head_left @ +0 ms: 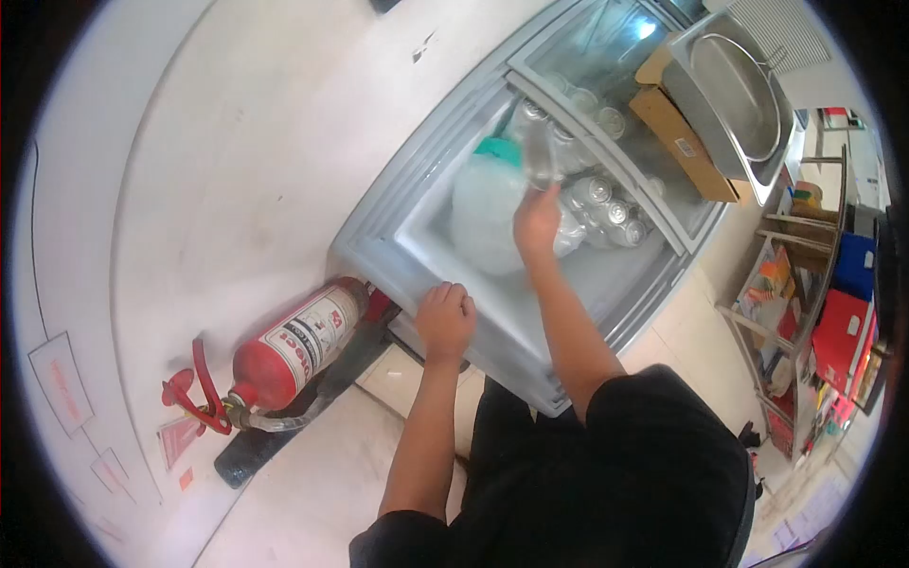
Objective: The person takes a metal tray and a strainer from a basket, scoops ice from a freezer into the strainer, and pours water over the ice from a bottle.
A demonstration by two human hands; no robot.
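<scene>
In the head view my right hand (537,225) reaches into a chest freezer (417,248) and grips a can (541,161), which motion blurs. Several clear cans with silver tops (595,189) stand beside it, deeper in the freezer. To the left of my right hand is a large, pale, translucent container (485,204) with a green top. My left hand (446,320) has its fingers curled over the freezer's near edge, with no loose object visible in it.
A sliding glass lid (606,57) covers the freezer's far part. On it rest a cardboard box (686,142) and a steel pan (734,85). A red fire extinguisher (298,350) lies beside the freezer at left. Shelves (781,256) with assorted goods stand at right.
</scene>
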